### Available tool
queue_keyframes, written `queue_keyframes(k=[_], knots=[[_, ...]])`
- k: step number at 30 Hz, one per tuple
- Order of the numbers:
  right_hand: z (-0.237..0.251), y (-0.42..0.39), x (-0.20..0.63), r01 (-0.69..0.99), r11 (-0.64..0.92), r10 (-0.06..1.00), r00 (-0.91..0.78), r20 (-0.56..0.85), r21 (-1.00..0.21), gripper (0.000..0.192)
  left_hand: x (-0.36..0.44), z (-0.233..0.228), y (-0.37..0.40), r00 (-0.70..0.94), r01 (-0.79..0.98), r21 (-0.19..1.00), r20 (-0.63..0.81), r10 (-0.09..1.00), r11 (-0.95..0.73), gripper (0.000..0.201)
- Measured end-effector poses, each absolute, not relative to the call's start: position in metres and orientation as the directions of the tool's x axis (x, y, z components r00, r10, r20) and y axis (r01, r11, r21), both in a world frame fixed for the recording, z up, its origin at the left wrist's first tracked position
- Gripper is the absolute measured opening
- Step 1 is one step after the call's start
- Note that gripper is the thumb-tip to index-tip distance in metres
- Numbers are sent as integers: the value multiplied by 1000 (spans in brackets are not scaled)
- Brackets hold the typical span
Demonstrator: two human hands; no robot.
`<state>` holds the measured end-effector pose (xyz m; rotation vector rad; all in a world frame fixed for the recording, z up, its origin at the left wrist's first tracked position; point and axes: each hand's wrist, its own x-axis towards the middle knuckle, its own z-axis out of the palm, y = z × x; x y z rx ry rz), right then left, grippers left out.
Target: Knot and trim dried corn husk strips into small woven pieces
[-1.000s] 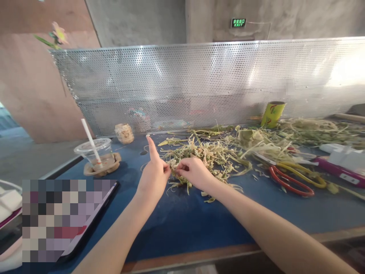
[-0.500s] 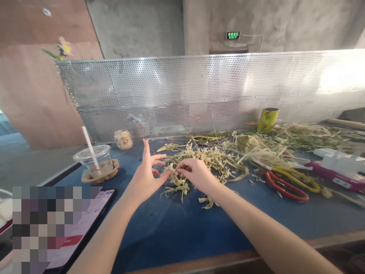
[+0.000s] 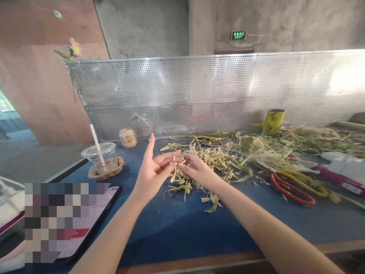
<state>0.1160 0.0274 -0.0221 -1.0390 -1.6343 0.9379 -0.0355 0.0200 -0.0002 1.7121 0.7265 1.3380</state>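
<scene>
Both hands meet over a pile of dried, pale green plant scraps (image 3: 215,158) on the blue tabletop (image 3: 171,228). My left hand (image 3: 148,173) pinches a small pale piece of dried plant (image 3: 173,176) between thumb and fingertips, one finger pointing up. The fingertips of my right hand (image 3: 199,170) close on the same piece from the other side, partly hiding it. A few loose curled scraps (image 3: 212,203) lie on the table just below my right wrist.
Scissors with red and yellow handles (image 3: 292,192) lie on the right, near a purple-and-white device (image 3: 339,179). A yellow-green cylinder (image 3: 273,121) stands behind more dried stalks. On the left are a lidded plastic cup (image 3: 99,154), a jar (image 3: 127,137) and a phone (image 3: 97,224). A perforated metal panel (image 3: 182,91) borders the back.
My hands have come closer together and lifted slightly, the left hand's fingers closing in toward the right fingertips. The small plant piece now shows between them. The view has shifted a little left.
</scene>
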Motion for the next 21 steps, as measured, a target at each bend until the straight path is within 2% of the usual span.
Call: queue_keyframes(k=[2, 3, 5, 8, 11, 16, 21], knots=[[-21, 26, 115, 75, 303, 902, -344, 260, -950, 20, -34, -1, 19, 269, -87, 867, 494, 826, -490, 89], [-20, 25, 114, 34, 292, 895, -362, 260, -956, 15, -33, -2, 20, 265, -97, 865, 500, 825, -493, 89], [-19, 24, 113, 7, 296, 916, -283, 283, -955, 9, -33, -5, 22, 231, -73, 850, 523, 820, -522, 91], [-20, 23, 111, 58, 330, 937, -142, 319, -942, 12, -34, -9, 26, 174, 86, 824, 541, 823, -560, 95], [-21, 22, 112, 139, 379, 924, -120, 364, -915, 14, -34, -10, 26, 143, 170, 832, 510, 848, -529, 96], [-17, 18, 112, 180, 403, 913, -144, 381, -898, 18, -32, -8, 22, 30, 35, 889, 456, 890, -457, 90], [-15, 17, 111, 156, 387, 920, -137, 368, -909, 15, -30, -9, 23, 43, -133, 913, 394, 918, -385, 88]])
